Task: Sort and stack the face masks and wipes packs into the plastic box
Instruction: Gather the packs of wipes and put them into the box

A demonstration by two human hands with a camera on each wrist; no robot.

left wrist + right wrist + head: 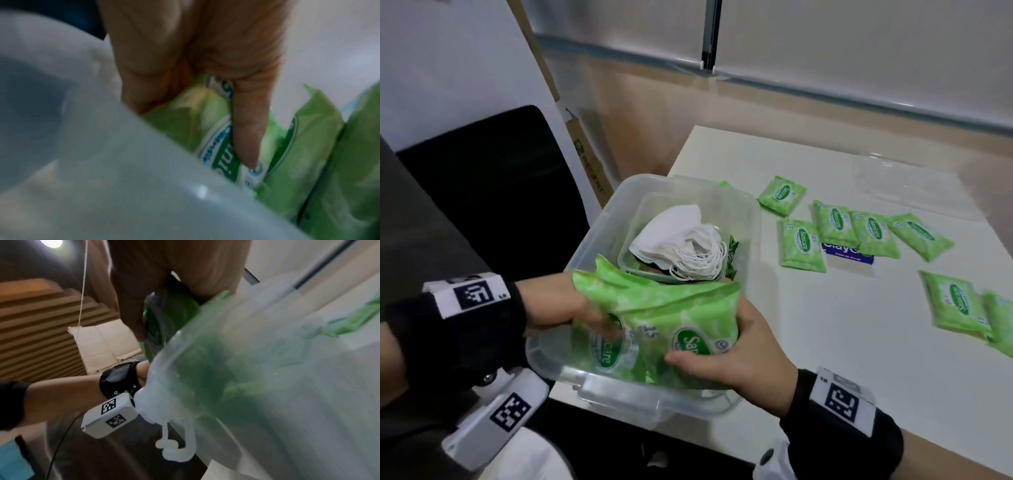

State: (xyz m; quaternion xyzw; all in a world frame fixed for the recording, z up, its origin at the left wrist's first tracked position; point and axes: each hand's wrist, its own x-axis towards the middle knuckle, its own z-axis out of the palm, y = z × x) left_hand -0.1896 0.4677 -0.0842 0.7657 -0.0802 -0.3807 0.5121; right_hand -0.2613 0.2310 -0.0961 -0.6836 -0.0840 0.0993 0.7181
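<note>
Bundle of wipes packs [661, 318] clamped between left hand [558, 305] and right hand [743, 353], lowered into near end of plastic box [599, 236]. Face masks [681, 246] already stacked in inner tray. Loose packs [866, 233] left on counter [825, 359]; task judged partway done.

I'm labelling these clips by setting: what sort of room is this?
Probably an office or meeting room: a plain white table, a black chair beside it, and roller blinds over the window. Nothing looks domestic.
</note>
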